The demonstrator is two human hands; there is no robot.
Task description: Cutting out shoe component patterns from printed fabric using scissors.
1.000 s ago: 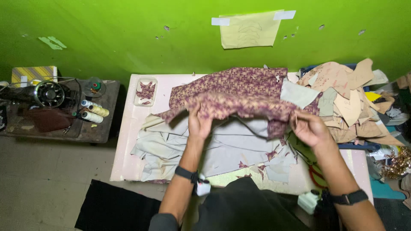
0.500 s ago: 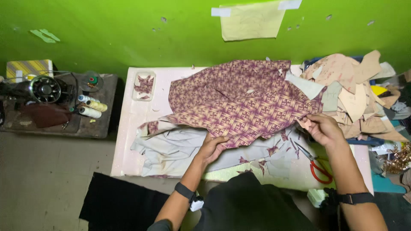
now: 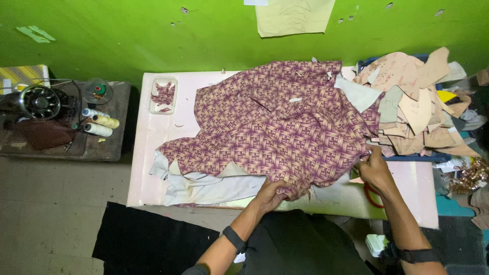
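Observation:
A purple and cream patterned cloth (image 3: 275, 122) lies spread over the pale pink table (image 3: 147, 168). My left hand (image 3: 267, 193) pinches its near edge by the table's front. My right hand (image 3: 374, 168) grips the cloth's right edge. White fabric pieces (image 3: 204, 186) stick out from under the cloth at the front left. Red-handled scissors (image 3: 372, 196) lie partly hidden under my right hand.
A pile of tan paper pattern pieces (image 3: 417, 102) fills the table's right end. A small tray of fabric scraps (image 3: 163, 94) sits at the back left. Left of the table stand a sewing machine (image 3: 41, 102) and thread spools (image 3: 99, 125). Black cloth (image 3: 147, 239) lies on the floor.
The patterned cloth, held up bunched a second ago, has been flipped open and laid flat over the table. Both hands have dropped to its near and right edges.

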